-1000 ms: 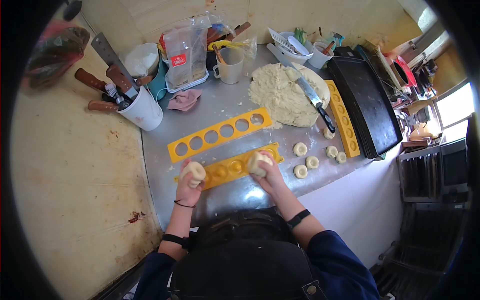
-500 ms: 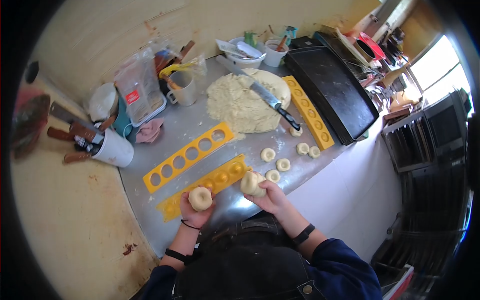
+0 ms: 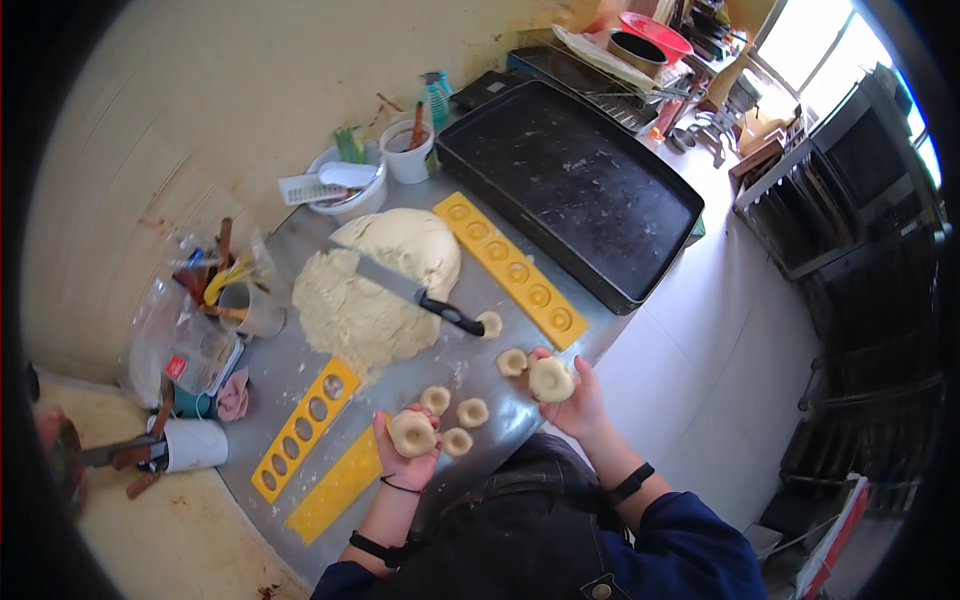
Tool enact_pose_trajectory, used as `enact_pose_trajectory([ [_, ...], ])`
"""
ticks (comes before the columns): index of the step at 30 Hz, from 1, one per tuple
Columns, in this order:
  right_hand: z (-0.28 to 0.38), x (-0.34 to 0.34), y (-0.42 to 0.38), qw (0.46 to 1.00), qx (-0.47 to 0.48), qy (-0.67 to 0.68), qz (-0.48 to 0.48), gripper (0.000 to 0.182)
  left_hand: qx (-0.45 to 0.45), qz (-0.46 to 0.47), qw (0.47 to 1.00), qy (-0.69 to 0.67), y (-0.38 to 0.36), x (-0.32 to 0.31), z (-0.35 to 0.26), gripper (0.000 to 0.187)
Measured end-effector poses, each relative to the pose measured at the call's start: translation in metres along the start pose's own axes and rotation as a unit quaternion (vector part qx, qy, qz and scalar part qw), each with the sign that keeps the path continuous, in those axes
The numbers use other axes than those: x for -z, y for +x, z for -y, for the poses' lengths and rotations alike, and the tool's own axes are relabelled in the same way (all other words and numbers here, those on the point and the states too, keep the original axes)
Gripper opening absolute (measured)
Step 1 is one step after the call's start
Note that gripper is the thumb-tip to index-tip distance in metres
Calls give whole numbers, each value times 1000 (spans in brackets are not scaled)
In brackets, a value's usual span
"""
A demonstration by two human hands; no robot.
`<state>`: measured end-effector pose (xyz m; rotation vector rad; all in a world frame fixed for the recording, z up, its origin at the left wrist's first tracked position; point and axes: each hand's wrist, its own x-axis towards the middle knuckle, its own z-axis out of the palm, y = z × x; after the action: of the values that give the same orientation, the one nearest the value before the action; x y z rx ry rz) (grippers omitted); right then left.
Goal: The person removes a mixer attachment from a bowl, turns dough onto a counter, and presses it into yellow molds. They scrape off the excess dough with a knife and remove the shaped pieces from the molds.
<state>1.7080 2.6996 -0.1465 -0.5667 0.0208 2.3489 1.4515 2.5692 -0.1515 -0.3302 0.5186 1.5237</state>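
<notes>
My left hand (image 3: 408, 458) holds a dimpled dough piece (image 3: 413, 433) above the table's front edge. In my right hand (image 3: 578, 405) is another dough piece (image 3: 550, 380) with a hollow in its top. Several small dimpled dough pieces (image 3: 472, 412) lie on the metal table between and beyond my hands. A yellow mould strip (image 3: 340, 487) lies just left of my left hand, and a yellow strip with round holes (image 3: 305, 430) is beyond it. A large dough mass (image 3: 370, 300) carries a knife (image 3: 400, 285) with a black handle. Another yellow mould (image 3: 515, 270) lies right of the dough.
A big black tray (image 3: 580, 185) fills the table's far right. White tubs (image 3: 408, 160) with utensils stand against the wall. At the left are a knife holder (image 3: 197, 445), a pink cloth (image 3: 233, 395) and a clear jug (image 3: 262, 312). Rack shelves (image 3: 830, 180) stand at the right.
The view has turned and shifted toward the right. My hands have moved rightward, away from the yellow strips and nearer the small dough pieces, each still holding dough. My right hand has opened out around its piece.
</notes>
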Motion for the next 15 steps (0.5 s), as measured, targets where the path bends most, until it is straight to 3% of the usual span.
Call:
enact_pose_trajectory([
  [3, 69, 10, 11, 998, 50, -5, 21, 54, 49, 52, 997, 27, 46, -57, 33, 58],
  [7, 170, 18, 18, 981, 96, -161, -41, 34, 137, 96, 981, 102, 121, -123, 72, 57],
  [9, 219, 9, 20, 955, 83, -264, -106, 32, 143, -12, 963, 230, 156, -153, 92, 55],
  [12, 283, 8, 33, 911, 20, -391, -133, 33, 203, -11, 945, 257, 203, -187, 116, 55],
  [14, 318, 13, 49, 857, -30, -492, -148, 36, 204, 46, 894, 395, 236, -202, 130, 52],
  [15, 331, 6, 55, 857, -29, -491, -151, 36, 171, 83, 864, 467, 249, -211, 139, 44],
])
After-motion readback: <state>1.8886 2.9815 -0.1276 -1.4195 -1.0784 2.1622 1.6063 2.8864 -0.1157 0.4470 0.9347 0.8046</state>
